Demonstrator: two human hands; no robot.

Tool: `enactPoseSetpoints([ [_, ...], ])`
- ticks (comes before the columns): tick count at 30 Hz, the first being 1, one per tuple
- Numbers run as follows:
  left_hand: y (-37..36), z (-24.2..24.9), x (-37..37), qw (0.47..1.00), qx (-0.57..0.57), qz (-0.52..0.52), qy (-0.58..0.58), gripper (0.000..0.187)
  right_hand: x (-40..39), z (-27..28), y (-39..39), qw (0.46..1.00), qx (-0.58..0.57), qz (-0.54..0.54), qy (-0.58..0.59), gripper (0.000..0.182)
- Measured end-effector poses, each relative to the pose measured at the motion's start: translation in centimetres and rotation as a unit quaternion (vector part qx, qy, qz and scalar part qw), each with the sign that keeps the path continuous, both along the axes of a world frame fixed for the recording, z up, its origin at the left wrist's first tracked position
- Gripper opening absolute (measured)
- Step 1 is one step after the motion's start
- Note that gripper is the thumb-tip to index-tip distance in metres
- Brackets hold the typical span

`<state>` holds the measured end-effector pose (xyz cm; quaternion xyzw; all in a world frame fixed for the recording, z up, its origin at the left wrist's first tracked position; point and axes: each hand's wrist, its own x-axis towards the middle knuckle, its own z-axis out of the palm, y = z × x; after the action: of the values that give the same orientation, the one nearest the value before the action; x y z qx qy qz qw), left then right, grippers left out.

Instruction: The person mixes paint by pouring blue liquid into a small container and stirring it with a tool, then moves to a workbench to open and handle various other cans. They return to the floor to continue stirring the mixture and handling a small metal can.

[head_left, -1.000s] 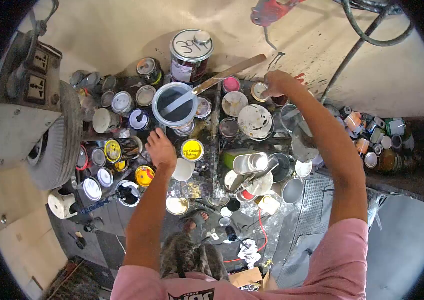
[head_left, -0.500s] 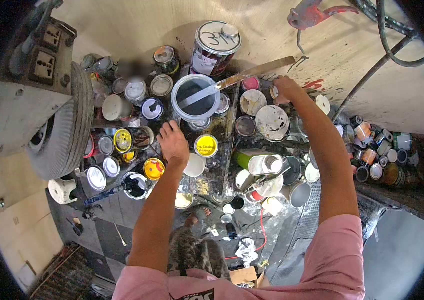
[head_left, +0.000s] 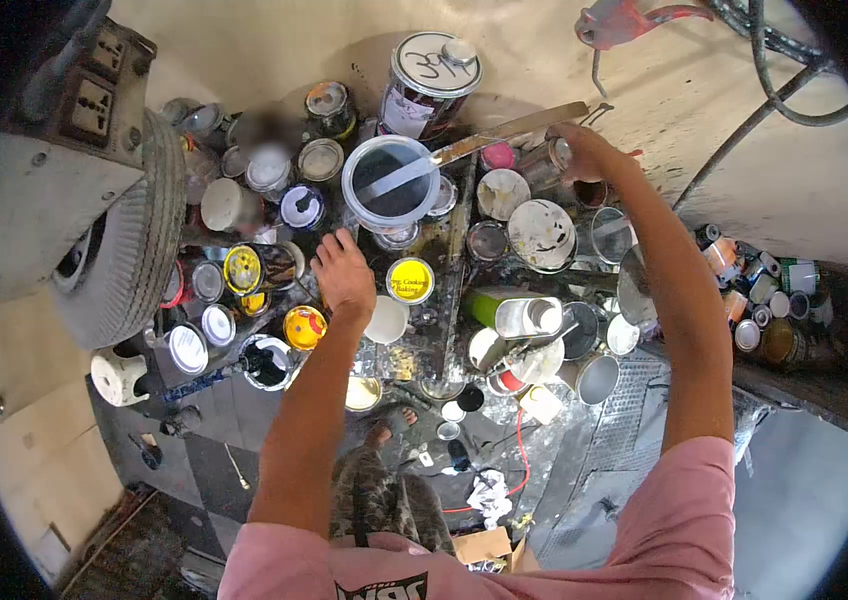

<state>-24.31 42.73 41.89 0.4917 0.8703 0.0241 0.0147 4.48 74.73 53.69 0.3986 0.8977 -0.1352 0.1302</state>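
My right hand (head_left: 592,158) reaches to the back right, its fingers closed around a small paint can (head_left: 540,170) near the wall. The hand partly covers the can. My left hand (head_left: 346,275) has its fingers stretched out with nothing visible in them, over the table between a yellow-topped can (head_left: 410,280) and a can lying on its side (head_left: 279,265). A clear-rimmed tub (head_left: 391,215) of dark paint stands in the middle, with a flat stirring stick (head_left: 509,130) laid across it. Right of the tub are a paint-smeared white lid (head_left: 542,236) and a pinkish can (head_left: 497,155).
A large labelled can (head_left: 434,85) stands at the back wall. A tire (head_left: 134,245) is at the left. Many paint cans crowd the table, including a green-sided metal tin (head_left: 519,315). More cans (head_left: 774,290) lie piled at the right. A red spray gun (head_left: 624,25) hangs above.
My right hand has moved slightly up and right, and the small can has shifted upward with it. My left hand stays about where it was. The view has shifted slightly.
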Motion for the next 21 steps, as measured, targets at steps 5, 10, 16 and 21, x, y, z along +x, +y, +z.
enactPoseSetpoints([
  [5,-0.3,-0.5,-0.2,1.000,0.001,-0.013,-0.005,0.030,3.2,6.3,-2.9,0.991,0.019,0.024,0.133,0.081],
  [10,-0.2,-1.7,-0.3,0.999,-0.001,-0.005,0.040,0.032,5.0,14.1,-8.9,0.957,-0.011,-0.064,0.283,0.075],
  [16,-0.4,-1.0,-0.4,0.998,-0.007,-0.025,0.062,0.033,6.9,22.1,-20.4,0.925,0.055,-0.121,0.355,0.074],
  [21,0.5,-4.0,-1.9,0.996,0.018,-0.025,0.084,0.046,10.9,25.2,-31.2,0.898,0.110,-0.182,0.385,0.076],
])
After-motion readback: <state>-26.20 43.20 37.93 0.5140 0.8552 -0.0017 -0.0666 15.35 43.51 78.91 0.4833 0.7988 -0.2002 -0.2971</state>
